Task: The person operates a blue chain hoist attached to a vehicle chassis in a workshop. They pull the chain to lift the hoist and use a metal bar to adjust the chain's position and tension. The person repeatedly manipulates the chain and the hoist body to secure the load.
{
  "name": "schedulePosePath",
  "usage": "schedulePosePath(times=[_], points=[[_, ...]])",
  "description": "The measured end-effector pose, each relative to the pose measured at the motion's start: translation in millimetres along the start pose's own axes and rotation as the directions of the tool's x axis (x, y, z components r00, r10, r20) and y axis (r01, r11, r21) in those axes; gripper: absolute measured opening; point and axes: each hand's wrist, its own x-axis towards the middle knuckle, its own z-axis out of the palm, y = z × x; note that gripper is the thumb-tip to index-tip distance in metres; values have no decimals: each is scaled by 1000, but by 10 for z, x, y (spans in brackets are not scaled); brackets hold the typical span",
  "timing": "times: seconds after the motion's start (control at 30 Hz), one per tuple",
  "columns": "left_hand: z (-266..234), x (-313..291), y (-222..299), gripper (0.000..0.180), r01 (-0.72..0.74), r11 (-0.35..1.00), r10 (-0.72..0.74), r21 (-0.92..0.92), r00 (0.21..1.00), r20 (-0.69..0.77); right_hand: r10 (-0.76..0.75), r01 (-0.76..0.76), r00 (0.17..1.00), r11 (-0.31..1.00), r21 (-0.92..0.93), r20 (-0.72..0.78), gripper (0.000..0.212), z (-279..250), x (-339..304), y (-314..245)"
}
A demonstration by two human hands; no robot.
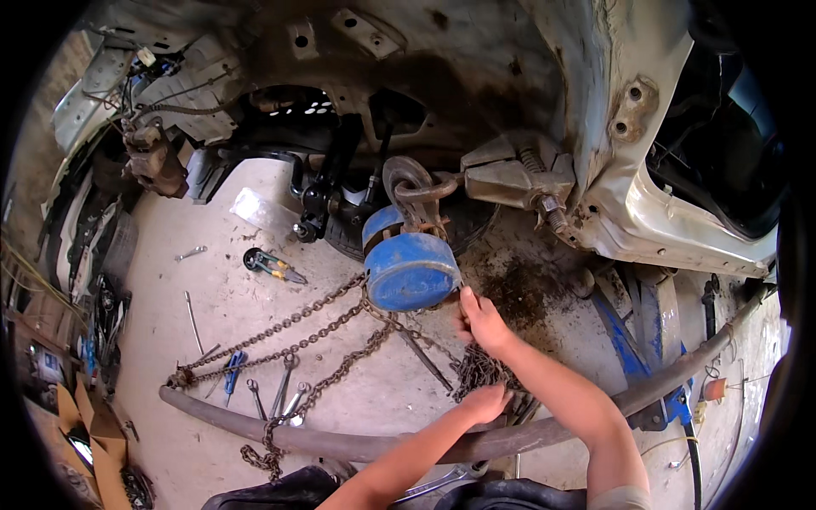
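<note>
A blue chain hoist (pixel 412 274) hangs in the middle, its rusty hook (pixel 418 191) linked to a metal pulling clamp (pixel 510 180) on the car body. My right hand (pixel 483 323) is beside the hoist's lower right, fingers curled round the chain, with the thumb up. Below it, a dark bundle of chain (pixel 480 371) hangs. My left hand (pixel 488 403) is closed at the bottom of this bundle; its fingertips are partly hidden. Other rusty load chains (pixel 293 347) stretch from the hoist to the left end of a long curved metal pipe (pixel 340 444).
Pliers (pixel 285 268), a blue-handled screwdriver (pixel 235 371) and several wrenches (pixel 253 395) lie on the concrete floor. The stripped car body (pixel 476 76) overhangs the far side. At right stands a blue metal stand (pixel 633 340). An open cardboard box (pixel 106 438) is at lower left.
</note>
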Motion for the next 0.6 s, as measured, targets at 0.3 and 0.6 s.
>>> schedulePosePath(times=[0.3, 0.6], points=[[-1128, -163, -3, 30, -77, 963, -128, -260, 716, -687, -343, 72, 931, 502, -862, -122, 21, -283, -28, 291], [-1457, -486, 205, 25, -254, 870, -377, -423, 212, -902, -309, 118, 946, 602, -790, -94, 32, -306, -190, 418]])
